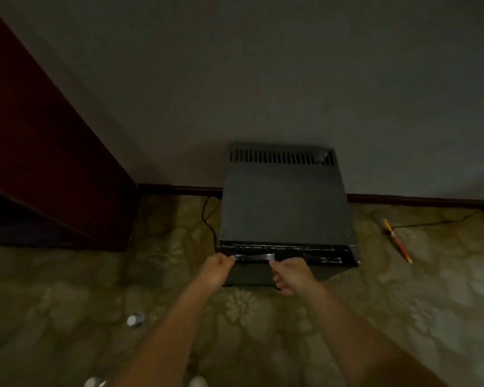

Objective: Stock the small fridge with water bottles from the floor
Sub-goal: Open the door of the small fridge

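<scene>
I have both hands at the top front lip of the small fridge (285, 205), which stands on the floor (263, 331) against the wall (263, 79). The left hand (218, 268) is curled at the left corner of the door (323, 259). The right hand (293, 275) is folded over the lip nearer the middle. Both grip the door edge and neither carries a bottle. Blur hides whether the door has cracked open and which side its hinge is on, so I would pull gently and evenly, feel which side gives, then free one hand for stock. The nearest water bottle (136, 319) stands on the carpet to the left of my left forearm, well apart from the fridge. A second pale cap (95, 382) shows at the bottom edge. In front of the door the carpet is open, enough for a swing, I judge. On the left, the cord (208, 219) hangs just beside the fridge's side and the dark red cabinet (39, 163) stands near, so I would keep reaches low there. A pencil (398, 241) lies well off to the right.
</scene>
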A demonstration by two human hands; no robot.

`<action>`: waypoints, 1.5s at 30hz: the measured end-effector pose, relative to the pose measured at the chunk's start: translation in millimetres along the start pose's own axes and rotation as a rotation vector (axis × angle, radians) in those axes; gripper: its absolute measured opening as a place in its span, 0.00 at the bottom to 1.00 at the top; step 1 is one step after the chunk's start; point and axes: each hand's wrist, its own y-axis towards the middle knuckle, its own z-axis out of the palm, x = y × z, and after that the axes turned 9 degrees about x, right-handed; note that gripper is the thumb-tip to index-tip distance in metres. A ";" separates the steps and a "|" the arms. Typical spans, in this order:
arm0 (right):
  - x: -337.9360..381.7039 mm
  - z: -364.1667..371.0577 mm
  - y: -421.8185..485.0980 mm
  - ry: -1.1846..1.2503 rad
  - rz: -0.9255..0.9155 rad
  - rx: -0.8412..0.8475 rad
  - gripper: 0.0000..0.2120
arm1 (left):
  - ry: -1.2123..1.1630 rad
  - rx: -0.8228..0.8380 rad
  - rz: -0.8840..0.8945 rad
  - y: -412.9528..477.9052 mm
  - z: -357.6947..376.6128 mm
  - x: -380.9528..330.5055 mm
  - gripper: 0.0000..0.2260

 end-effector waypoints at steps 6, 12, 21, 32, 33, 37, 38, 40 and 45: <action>-13.2 38.6 64.9 0.160 0.123 -0.062 0.14 | -0.012 -0.144 0.015 56.3 10.7 40.8 0.21; -26.0 52.5 114.7 0.378 0.194 -0.119 0.17 | 0.023 -0.183 0.138 94.4 3.5 55.8 0.24; -47.0 59.0 139.5 0.435 0.173 -0.169 0.25 | -0.057 -0.148 0.135 118.4 6.1 56.5 0.25; -84.9 69.9 91.4 0.385 0.139 -0.141 0.14 | -0.122 0.091 0.086 66.0 18.7 103.7 0.25; -94.0 72.3 77.3 0.382 0.141 -0.136 0.13 | -0.144 0.100 0.051 53.0 25.6 113.9 0.23; -117.3 67.1 51.9 0.408 0.098 -0.116 0.10 | -0.135 0.062 -0.073 32.5 42.2 136.0 0.12; -123.8 66.9 48.9 0.386 0.080 -0.111 0.09 | -0.138 0.046 -0.091 28.6 43.6 138.7 0.12; -143.5 64.5 36.7 0.357 0.041 -0.121 0.06 | -0.173 0.070 -0.158 20.4 56.7 149.4 0.16; -196.8 48.2 8.5 0.201 -0.040 -0.247 0.10 | -0.060 0.038 -0.171 5.8 122.2 158.8 0.19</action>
